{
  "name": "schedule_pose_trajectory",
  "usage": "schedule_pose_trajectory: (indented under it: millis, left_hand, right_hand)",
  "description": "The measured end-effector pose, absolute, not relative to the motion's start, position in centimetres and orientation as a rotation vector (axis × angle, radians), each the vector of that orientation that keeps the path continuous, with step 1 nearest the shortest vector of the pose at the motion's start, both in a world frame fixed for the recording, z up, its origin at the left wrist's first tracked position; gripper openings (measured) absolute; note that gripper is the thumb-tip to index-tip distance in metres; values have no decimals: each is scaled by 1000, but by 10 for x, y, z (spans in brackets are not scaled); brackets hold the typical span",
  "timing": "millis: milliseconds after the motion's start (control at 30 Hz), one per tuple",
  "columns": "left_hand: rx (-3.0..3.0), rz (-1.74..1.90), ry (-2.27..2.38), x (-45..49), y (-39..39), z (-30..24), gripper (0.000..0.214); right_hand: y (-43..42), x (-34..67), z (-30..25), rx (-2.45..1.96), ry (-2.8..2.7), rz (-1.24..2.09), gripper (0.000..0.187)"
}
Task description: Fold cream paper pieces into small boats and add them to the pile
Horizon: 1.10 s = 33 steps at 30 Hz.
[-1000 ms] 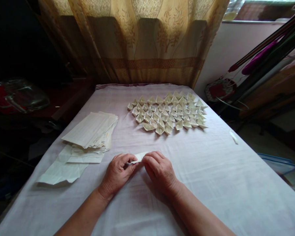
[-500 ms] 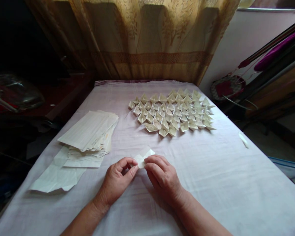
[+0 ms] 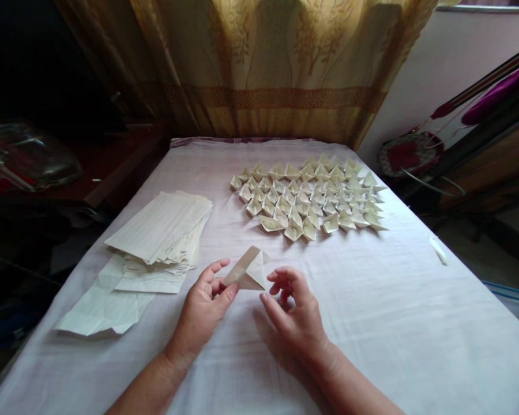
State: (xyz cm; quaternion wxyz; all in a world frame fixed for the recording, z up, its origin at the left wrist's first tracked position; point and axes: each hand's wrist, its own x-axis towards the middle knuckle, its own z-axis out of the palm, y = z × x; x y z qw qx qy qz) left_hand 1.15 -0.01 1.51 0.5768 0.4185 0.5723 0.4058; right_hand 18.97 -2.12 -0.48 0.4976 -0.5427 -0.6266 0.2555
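Observation:
A small folded piece of paper [image 3: 251, 271], with a pointed triangular shape, is pinched at its left corner between the thumb and fingers of my left hand [image 3: 205, 305]. My right hand [image 3: 296, 308] is just to its right, thumb and fingers apart and curved, close to the paper's right corner. Beyond my hands, several folded paper boats [image 3: 303, 199] stand close together in rows. To the left lies a stack of paper sheets [image 3: 160, 225], with a loose creased sheet [image 3: 106, 302] partly under it.
A pale sheet [image 3: 372, 346] covers the table. A small white strip [image 3: 438, 251] lies near the right edge. Behind hangs a gold patterned curtain [image 3: 259, 63]. A glass jar [image 3: 30, 155] lies on a dark red surface at left, and a round patterned bag [image 3: 410, 154] is at right.
The folded paper has been turned and raised, now showing a larger triangular shape. My right hand has let go of it and its fingers have spread. The view has shifted slightly.

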Motion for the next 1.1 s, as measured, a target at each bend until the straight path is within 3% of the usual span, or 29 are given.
schedule_pose_trajectory:
  millis: [133,233,533,1100]
  left_hand:
    - [978,879,1285,19,-2,16,50]
    - [1068,824,1228,23,-5,15,41]
    - [1013,765,1151,18,-6,11,47]
    - [1001,786,1077,19,-4,19,38]
  right_hand:
    - [-18,184,1,-1283,-1479,1020,15]
    - [-18,178,5,-1310,-1393,1074,17]
    - [-18,176,2,-1342,-1304,1123,11]
    - [-19,172,0,-1300,-1183,1271,28]
